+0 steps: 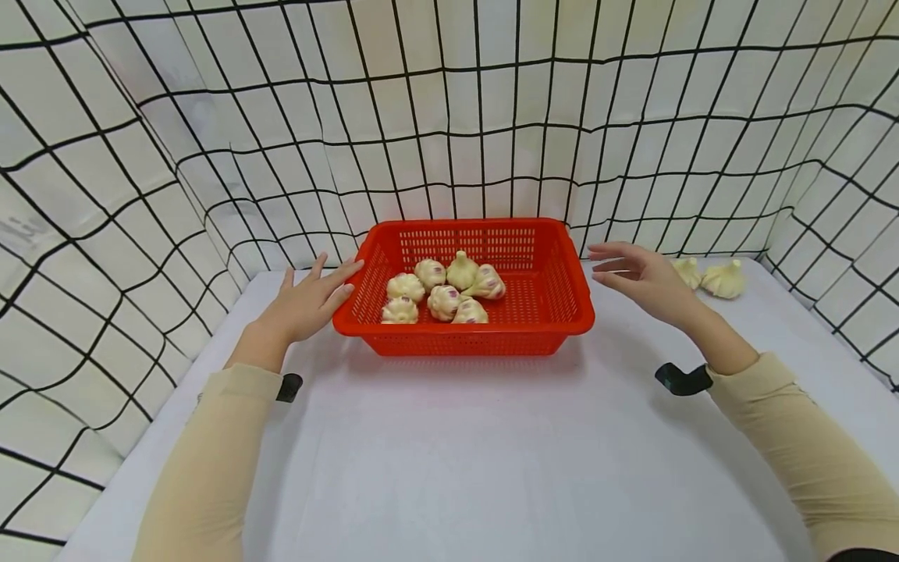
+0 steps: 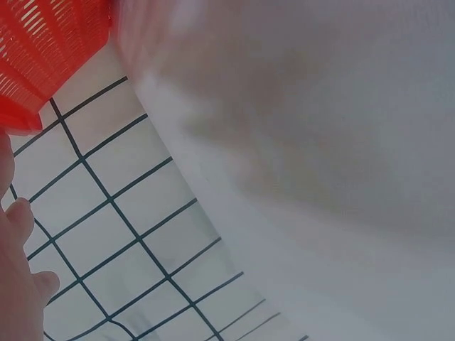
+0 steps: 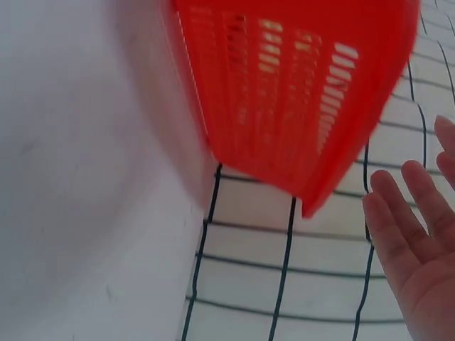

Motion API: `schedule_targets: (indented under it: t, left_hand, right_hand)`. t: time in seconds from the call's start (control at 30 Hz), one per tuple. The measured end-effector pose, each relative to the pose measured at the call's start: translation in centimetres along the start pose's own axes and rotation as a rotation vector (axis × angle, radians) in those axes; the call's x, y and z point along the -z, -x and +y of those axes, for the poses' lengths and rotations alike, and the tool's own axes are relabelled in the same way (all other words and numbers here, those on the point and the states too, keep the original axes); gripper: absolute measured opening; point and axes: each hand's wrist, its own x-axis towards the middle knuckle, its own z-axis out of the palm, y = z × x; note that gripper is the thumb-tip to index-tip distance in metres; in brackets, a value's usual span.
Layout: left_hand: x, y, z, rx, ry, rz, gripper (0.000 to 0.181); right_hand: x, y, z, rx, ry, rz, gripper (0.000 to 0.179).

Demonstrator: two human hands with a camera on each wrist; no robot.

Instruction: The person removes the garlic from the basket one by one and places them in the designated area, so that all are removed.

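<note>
While the left hand [image 1: 305,303], fingers straight and holding nothing, meets or nearly meets the red basket [image 1: 463,341] at its left end, the garlic bulbs [image 1: 444,302] inside sit nearer that side of its left-to-right long axis. Past the other end, the right hand [image 1: 646,282] hangs slightly apart, relaxed and empty, two loose bulbs [image 1: 723,281] beyond it.

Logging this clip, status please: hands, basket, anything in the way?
Left hand by left side of red basket, contact unclear; right hand apart from its right side, empty. Basket on table, garlic inside. No obstruction seen between hands and basket.
</note>
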Motion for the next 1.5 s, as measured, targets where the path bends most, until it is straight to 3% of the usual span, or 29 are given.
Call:
schedule_targets:
  t: [0.7, 1.07, 1.5]
  left_hand:
    - [0.0, 0.0, 0.1, 0.006, -0.003, 0.011, 0.065]
    - [0.1, 0.1, 0.0, 0.012, 0.002, 0.007, 0.065]
    - [-0.1, 0.1, 0.0, 0.005, 0.013, 0.015, 0.065]
  right_hand:
    - [-5.1, -3.9, -3.6, 0.021, 0.046, -0.118, 0.043]
    - [-7.8, -5.5, -5.0, -0.005, 0.124, -0.262, 0.046]
    - [-9.6, -6.9, -6.7, -0.031, 0.123, -0.273, 0.043]
